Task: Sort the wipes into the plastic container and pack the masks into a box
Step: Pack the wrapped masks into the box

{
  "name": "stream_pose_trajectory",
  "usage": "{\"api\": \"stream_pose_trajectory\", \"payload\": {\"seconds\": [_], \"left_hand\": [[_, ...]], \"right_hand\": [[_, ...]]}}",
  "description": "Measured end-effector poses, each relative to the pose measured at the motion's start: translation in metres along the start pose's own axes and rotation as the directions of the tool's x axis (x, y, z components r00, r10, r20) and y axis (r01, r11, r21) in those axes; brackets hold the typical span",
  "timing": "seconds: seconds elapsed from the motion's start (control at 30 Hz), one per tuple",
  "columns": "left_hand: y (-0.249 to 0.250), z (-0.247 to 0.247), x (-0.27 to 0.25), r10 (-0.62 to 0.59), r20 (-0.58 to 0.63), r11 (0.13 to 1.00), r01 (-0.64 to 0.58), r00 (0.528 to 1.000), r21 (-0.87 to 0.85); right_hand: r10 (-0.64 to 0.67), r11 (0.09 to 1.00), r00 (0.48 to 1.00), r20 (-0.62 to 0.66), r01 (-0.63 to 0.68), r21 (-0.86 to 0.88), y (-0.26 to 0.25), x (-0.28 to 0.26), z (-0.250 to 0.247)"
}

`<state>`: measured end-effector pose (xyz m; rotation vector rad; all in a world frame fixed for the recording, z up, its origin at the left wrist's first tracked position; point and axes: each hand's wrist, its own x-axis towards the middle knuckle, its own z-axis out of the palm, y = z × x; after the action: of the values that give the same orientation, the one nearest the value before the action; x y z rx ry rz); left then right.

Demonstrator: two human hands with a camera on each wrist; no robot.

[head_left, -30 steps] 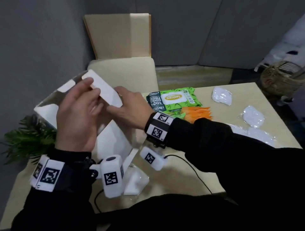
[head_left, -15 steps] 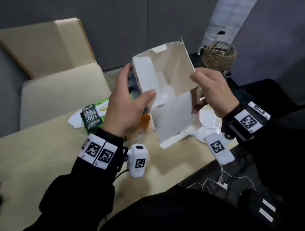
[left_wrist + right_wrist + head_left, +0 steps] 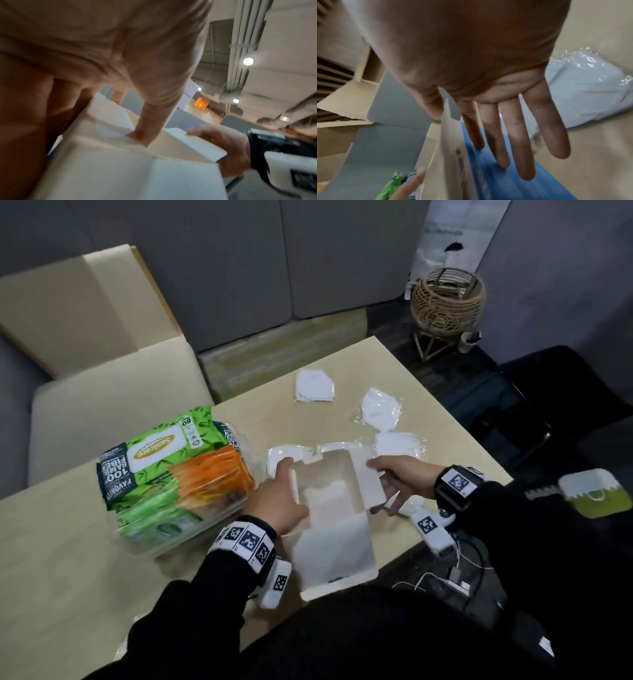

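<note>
An open white mask box (image 3: 330,501) stands on the table (image 3: 68,542) in front of me, its flaps spread. My left hand (image 3: 279,501) grips its left wall; in the left wrist view the thumb (image 3: 145,134) presses inside the box (image 3: 120,169). My right hand (image 3: 400,477) pinches the right flap, straight fingers (image 3: 510,135) lying along the box's blue outer side (image 3: 496,180). Wrapped white masks lie beyond the box (image 3: 314,386) (image 3: 380,409) (image 3: 399,444); another (image 3: 281,455) sits by my left fingers. Green and orange wipe packs (image 3: 171,460) fill a clear plastic container (image 3: 164,542) at left.
A beige chair (image 3: 113,398) and a cardboard sheet (image 3: 78,302) stand behind the table's far left. A wicker basket (image 3: 447,299) is on the floor at the far right. A green and white item (image 3: 596,491) and cables (image 3: 455,580) lie beyond the table's right edge.
The box was held up in the air between both hands; now it is down on the table, opening upward. My head has tilted down, so the masks and wipes show.
</note>
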<state>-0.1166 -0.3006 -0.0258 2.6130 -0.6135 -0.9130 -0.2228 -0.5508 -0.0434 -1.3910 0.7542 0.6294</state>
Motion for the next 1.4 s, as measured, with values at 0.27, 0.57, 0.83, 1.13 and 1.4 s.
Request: {"api": "stream_pose_trajectory", "payload": {"seconds": [0.27, 0.57, 0.83, 1.13, 1.4], "left_hand": [[-0.012, 0.017, -0.003, -0.132, -0.015, 0.991, 0.132, 0.991, -0.024], [-0.017, 0.023, -0.004, -0.255, -0.058, 0.948, 0.238, 0.965, -0.212], [0.023, 0.017, 0.032, -0.242, -0.082, 0.955, 0.222, 0.967, -0.195], [0.055, -0.004, 0.061, -0.051, -0.303, 0.984, -0.004, 0.952, -0.180], [0.079, -0.037, 0.055, 0.049, -0.294, 0.508, -0.277, 0.954, -0.816]], "right_hand": [[-0.333, 0.814, 0.838, -0.433, 0.023, -0.580, -0.012, 0.114, -0.026], [-0.168, 0.546, 0.956, -0.242, -0.114, -0.830, -0.027, 0.170, -0.036], [-0.361, 0.769, 0.877, -0.317, 0.088, -0.633, -0.076, 0.121, -0.102], [-0.492, 0.869, 0.861, -0.129, 0.494, -0.019, -0.102, 0.032, -0.121], [-0.508, 0.844, 0.851, 0.132, 0.523, -0.123, -0.111, 0.026, -0.053]]}}
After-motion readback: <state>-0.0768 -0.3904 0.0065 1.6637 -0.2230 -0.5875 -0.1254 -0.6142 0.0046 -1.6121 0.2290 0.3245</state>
